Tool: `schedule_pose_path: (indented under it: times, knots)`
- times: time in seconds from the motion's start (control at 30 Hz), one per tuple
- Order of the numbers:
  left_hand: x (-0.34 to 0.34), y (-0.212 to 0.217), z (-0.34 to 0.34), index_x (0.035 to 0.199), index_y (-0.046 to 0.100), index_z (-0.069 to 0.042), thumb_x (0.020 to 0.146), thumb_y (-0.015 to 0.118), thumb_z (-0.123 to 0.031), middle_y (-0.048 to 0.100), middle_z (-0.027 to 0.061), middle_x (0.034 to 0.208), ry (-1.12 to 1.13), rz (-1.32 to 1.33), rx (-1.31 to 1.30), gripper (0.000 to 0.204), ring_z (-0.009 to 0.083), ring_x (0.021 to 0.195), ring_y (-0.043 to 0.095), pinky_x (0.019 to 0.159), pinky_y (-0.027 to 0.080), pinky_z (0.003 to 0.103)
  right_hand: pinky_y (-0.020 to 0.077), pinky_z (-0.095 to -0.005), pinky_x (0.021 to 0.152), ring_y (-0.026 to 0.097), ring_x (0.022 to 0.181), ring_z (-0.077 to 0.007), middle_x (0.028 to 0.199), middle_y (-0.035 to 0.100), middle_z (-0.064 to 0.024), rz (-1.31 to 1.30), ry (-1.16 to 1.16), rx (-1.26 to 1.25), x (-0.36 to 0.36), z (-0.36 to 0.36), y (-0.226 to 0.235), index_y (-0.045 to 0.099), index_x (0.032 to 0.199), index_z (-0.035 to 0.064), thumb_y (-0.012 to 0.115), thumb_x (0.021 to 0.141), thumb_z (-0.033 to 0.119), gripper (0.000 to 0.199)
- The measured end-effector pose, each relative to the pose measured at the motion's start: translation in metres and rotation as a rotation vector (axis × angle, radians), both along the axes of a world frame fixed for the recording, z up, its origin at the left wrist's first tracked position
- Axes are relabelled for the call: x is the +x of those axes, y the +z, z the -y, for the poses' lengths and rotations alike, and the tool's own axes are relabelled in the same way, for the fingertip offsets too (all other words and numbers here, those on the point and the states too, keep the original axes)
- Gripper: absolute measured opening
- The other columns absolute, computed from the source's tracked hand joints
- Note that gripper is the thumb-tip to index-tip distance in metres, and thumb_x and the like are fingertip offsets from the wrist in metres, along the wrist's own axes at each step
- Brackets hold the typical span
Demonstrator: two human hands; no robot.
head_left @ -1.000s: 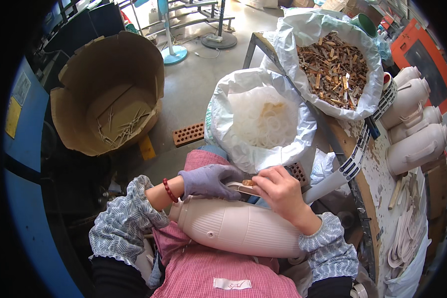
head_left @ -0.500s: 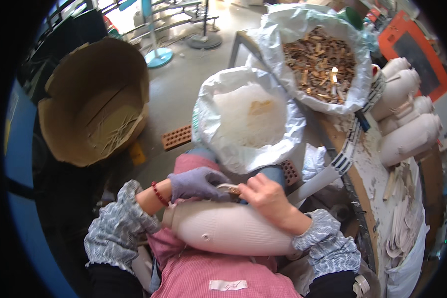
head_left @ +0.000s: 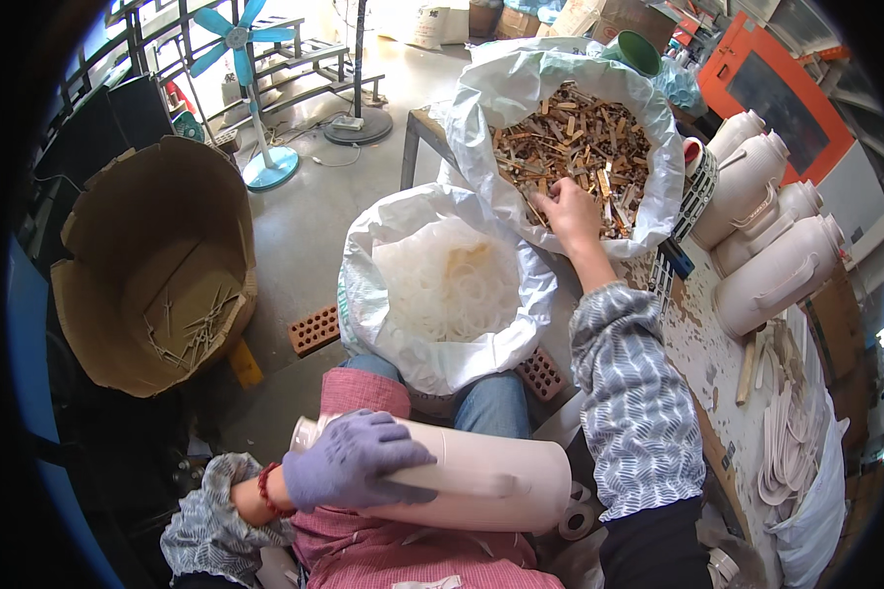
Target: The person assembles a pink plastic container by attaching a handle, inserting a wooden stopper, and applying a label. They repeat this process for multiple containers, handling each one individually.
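Observation:
A pale pink thermos jug (head_left: 501,476) lies sideways across my lap, its neck toward my left and a strap-like handle on the side facing up. My left hand (head_left: 359,461), in a purple-grey glove, is wrapped over the handle and body near the neck. My bare right hand (head_left: 570,218) reaches forward into a white sack (head_left: 476,128) of small brown and gold-coloured strips (head_left: 594,137). Its thumb and fingers are pinched together at the strips; what they hold, if anything, cannot be made out.
Between my knees and the strips stands a white sack (head_left: 363,304) of translucent rings. A large cardboard drum (head_left: 88,324) with thin sticks is at left. Several pink jugs (head_left: 776,285) and curved pale strips (head_left: 786,452) lie on the right-hand bench (head_left: 702,344). A blue fan (head_left: 238,39) stands behind.
My right hand has left the jug and moved forward into the sack of strips. The jug has rolled, showing its handle, and my left hand now lies over it. The view has tilted up.

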State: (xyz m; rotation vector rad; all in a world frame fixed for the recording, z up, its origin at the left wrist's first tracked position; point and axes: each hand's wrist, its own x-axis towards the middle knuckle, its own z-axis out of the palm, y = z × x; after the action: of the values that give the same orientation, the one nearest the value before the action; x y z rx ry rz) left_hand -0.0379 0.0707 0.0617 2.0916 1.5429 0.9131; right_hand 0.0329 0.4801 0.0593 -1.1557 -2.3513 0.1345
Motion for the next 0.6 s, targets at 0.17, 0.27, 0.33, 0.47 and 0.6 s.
schedule_pose_path:
  times: [0.17,0.27,0.33,0.47,0.6]
  knots:
    - [-0.001,0.0,0.041,0.103,0.069,-0.021,0.072,0.079,-0.039,0.061,0.0034,0.099,-0.021,-0.16,-0.008,0.037,0.0249,0.098,0.06,0.087,0.047,0.04,0.05,-0.037,0.072,0.064,0.078,-0.0261,0.084,0.068,-0.0098,-0.281,0.13,0.013,0.001,-0.019,-0.002,0.07,0.08,0.0076,0.075,0.08,0.027,0.02]
    - [-0.012,0.007,0.026,0.107,0.068,-0.023,0.07,0.08,-0.037,0.06,0.0071,0.12,-0.002,-0.08,0.107,0.041,0.0322,0.116,0.054,0.098,0.043,0.047,0.0463,-0.032,0.066,0.059,0.071,-0.0168,0.076,0.063,-0.0058,-0.393,0.256,0.261,0.018,-0.034,-0.012,0.064,0.082,0.0019,0.075,0.082,0.021,0.022]
    - [-0.015,0.007,0.02,0.112,0.067,-0.021,0.076,0.075,-0.032,0.057,0.0106,0.125,0.219,-0.264,0.234,0.038,0.0332,0.117,0.053,0.098,0.043,0.048,0.0466,-0.0227,0.066,0.056,0.07,-0.0059,0.075,0.064,0.0002,-0.449,0.505,-0.5,0.022,0.062,0.017,0.064,0.082,0.0012,0.076,0.082,0.018,0.021]
    - [-0.006,0.007,0.004,0.107,0.07,-0.011,0.074,0.079,-0.015,0.058,0.0181,0.121,0.282,-0.076,0.382,0.034,0.0337,0.104,0.062,0.081,0.052,0.04,0.0496,-0.0246,0.07,0.062,0.075,-0.0091,0.081,0.067,-0.0026,-0.083,0.855,-1.128,0.072,0.205,0.021,0.068,0.086,0.0024,0.076,0.078,0.006,0.012]
    - [-0.002,0.0,0.023,0.106,0.069,-0.009,0.072,0.081,-0.022,0.068,0.0094,0.101,0.131,0.016,0.296,0.039,0.0243,0.084,0.069,0.072,0.054,0.032,0.0524,-0.029,0.065,0.066,0.074,-0.0159,0.083,0.068,-0.01,0.003,1.013,-1.074,0.098,0.253,0.012,0.069,0.092,-0.0005,0.076,0.078,0.009,0.018]
